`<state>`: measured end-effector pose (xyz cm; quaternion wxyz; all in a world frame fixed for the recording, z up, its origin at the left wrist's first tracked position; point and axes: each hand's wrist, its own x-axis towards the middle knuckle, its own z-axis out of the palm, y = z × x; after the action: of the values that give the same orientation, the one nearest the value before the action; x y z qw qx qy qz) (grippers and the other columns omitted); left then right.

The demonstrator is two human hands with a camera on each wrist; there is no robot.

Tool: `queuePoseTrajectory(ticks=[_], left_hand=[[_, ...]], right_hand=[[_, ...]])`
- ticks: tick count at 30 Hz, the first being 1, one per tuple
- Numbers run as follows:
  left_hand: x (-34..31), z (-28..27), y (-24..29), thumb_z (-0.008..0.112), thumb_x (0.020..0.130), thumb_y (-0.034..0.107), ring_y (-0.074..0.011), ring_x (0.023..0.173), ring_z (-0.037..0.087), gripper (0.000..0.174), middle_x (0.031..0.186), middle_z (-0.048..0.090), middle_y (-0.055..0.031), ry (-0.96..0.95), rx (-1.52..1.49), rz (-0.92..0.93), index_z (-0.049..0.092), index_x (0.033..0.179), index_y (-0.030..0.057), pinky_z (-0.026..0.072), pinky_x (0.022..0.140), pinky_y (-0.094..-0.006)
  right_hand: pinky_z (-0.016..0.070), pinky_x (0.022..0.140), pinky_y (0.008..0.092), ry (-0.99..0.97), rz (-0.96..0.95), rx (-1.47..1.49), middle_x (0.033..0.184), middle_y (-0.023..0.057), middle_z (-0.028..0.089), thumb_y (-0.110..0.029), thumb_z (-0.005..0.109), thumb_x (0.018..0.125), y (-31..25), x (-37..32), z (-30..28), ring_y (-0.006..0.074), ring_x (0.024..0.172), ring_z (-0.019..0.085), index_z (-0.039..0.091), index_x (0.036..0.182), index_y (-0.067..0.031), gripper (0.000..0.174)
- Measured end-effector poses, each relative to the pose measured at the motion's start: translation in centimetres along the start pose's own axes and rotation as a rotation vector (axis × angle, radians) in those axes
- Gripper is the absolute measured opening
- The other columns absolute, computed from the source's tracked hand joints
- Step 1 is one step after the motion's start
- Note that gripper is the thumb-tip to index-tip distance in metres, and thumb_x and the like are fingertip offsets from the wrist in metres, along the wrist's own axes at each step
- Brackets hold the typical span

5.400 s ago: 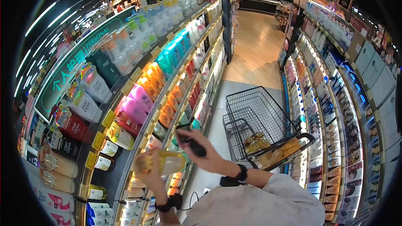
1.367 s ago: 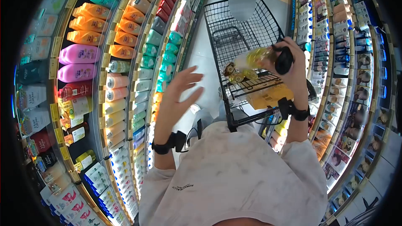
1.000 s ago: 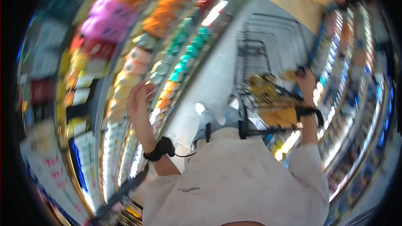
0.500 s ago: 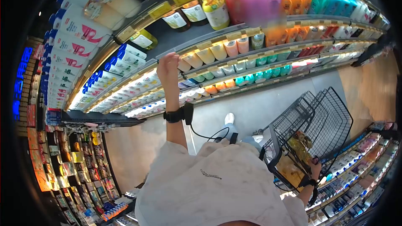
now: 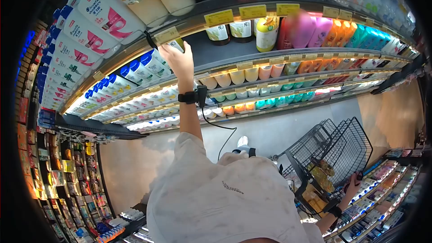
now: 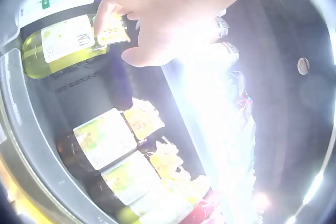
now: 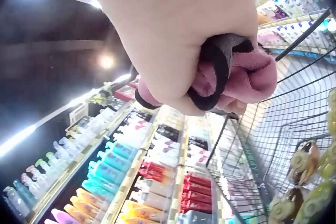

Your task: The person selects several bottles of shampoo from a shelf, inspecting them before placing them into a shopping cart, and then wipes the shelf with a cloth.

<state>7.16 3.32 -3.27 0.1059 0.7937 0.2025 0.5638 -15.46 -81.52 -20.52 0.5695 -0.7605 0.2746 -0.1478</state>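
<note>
In the head view, the left hand [image 5: 180,63] reaches onto a shelf beside a yellow-green bottle [image 5: 177,43]. The left wrist view shows the bottle [image 6: 35,58] lying at a tilt in frame, white-labelled; a finger of the left hand [image 6: 163,14] touches the yellow tag at its neck, and the thumb stands apart from it. The right hand [image 5: 350,192] is low beside the shopping cart [image 5: 353,139]. In the right wrist view, the right hand [image 7: 178,45] grips a folded pink cloth item [image 7: 254,79] with black edging.
Dark bottles [image 6: 100,142] with similar labels stand farther along the shelf. White bottles [image 5: 105,13] are at the left. Bottles [image 5: 320,175] lie in the cart, above a yellowish-brown box [image 5: 313,198]. More stocked shelves [image 5: 382,184] flank the aisle at lower right.
The view has turned toward the left-hand shelves. The left hand has moved from the other bottle it held earlier to the yellow-green one. That earlier bottle has left the right hand.
</note>
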Motion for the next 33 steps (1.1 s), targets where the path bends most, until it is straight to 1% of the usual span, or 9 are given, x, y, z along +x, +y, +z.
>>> queuePoseTrajectory(ticks=[4,9,10,14,16,23,25,29,33], left_hand=[[1.4,1.4,-1.1,0.083,0.076,0.025,-0.0479,0.119,0.044,0.071,0.128,0.049,-0.028,-0.01,0.009,0.027,0.048,0.13,-0.0055,0.036,0.104,-0.0534],[2.1,2.8,-2.7,0.084,0.074,0.031,-0.044,0.115,0.05,0.058,0.116,0.06,-0.0209,-0.016,0.152,0.022,0.061,0.118,0.0011,0.0355,0.104,-0.0574],[2.4,3.2,-3.2,0.084,0.075,0.032,-0.0417,0.111,0.053,0.05,0.112,0.062,-0.0186,0.092,0.134,0.029,0.064,0.111,0.0034,0.035,0.103,-0.0597],[2.1,4.9,-6.5,0.084,0.074,0.03,-0.0411,0.11,0.054,0.052,0.113,0.062,-0.0181,0.046,0.075,-0.003,0.063,0.113,0.0029,0.0357,0.102,-0.0583],[2.1,4.6,-5.8,0.085,0.073,0.029,-0.0415,0.109,0.054,0.055,0.114,0.061,-0.0192,0.078,0.129,0.072,0.062,0.115,0.0027,0.037,0.1,-0.0567],[0.9,1.5,-0.8,0.088,0.068,0.033,-0.0407,0.103,0.056,0.063,0.113,0.06,-0.0202,-0.045,-0.063,-0.027,0.06,0.116,0.0006,0.0404,0.097,-0.0512],[-0.1,1.0,-0.9,0.089,0.067,0.027,-0.0331,0.102,0.059,0.052,0.102,0.064,-0.0124,-0.101,0.004,0.164,0.066,0.107,0.0036,0.0425,0.098,-0.0513],[-1.6,-1.2,0.1,0.086,0.069,0.018,-0.029,0.102,0.062,0.043,0.105,0.066,-0.0069,-0.133,-0.29,0.177,0.067,0.108,0.0121,0.0362,0.111,-0.0538],[-3.3,-4.1,4.1,0.086,0.066,0.011,-0.0276,0.097,0.064,0.042,0.103,0.066,-0.0081,-0.138,-0.334,0.213,0.066,0.103,0.0076,0.0447,0.105,-0.0499]], right_hand=[[0.0376,0.05,0.021,0.007,-0.097,-0.022,0.084,0.0038,0.067,-0.024,0.07,0.094,-8.7,-3.7,7.8,0.0057,0.061,0.053,0.067,0.12,-0.0056,0.032],[0.036,0.05,0.0186,-0.098,-0.068,-0.006,0.09,0.0016,0.067,-0.021,0.068,0.096,-14.4,-6.8,14.4,0.0022,0.06,0.05,0.065,0.126,-0.0057,0.034],[0.0356,0.05,0.0184,-0.114,-0.083,0.007,0.09,0.0013,0.067,-0.02,0.067,0.097,-14.9,-7.2,15.3,0.0019,0.059,0.049,0.064,0.126,-0.0056,0.033],[0.0338,0.047,0.0176,-0.175,-0.109,0.016,0.087,-0.0002,0.064,-0.017,0.064,0.098,-18.0,-9.5,18.9,0.0009,0.057,0.046,0.064,0.127,-0.004,0.031],[0.0342,0.047,0.0181,-0.179,-0.114,0.022,0.087,0.0004,0.064,-0.016,0.063,0.099,-18.9,-10.1,20.7,0.001,0.056,0.045,0.063,0.127,-0.0025,0.031],[0.0345,0.047,0.0186,-0.278,-0.199,-0.052,0.086,0.0011,0.065,-0.013,0.063,0.098,-20.8,-11.1,24.4,0.0015,0.054,0.046,0.063,0.127,-0.0002,0.031],[0.0355,0.049,0.0191,-0.295,-0.223,-0.064,0.087,0.0014,0.065,-0.011,0.063,0.098,-21.9,-11.9,25.0,0.0021,0.056,0.048,0.062,0.126,0.001,0.031],[0.0399,0.05,0.0193,-0.316,-0.231,0.002,0.096,0.0048,0.067,-0.003,0.064,0.095,-23.3,-12.7,25.4,0.0035,0.061,0.051,0.06,0.123,0.0017,0.029],[0.0405,0.05,0.0192,-0.401,-0.133,0.199,0.097,0.005,0.065,-0.004,0.062,0.096,-25.5,-14.0,26.5,0.0035,0.059,0.049,0.056,0.129,0.0014,0.034]])
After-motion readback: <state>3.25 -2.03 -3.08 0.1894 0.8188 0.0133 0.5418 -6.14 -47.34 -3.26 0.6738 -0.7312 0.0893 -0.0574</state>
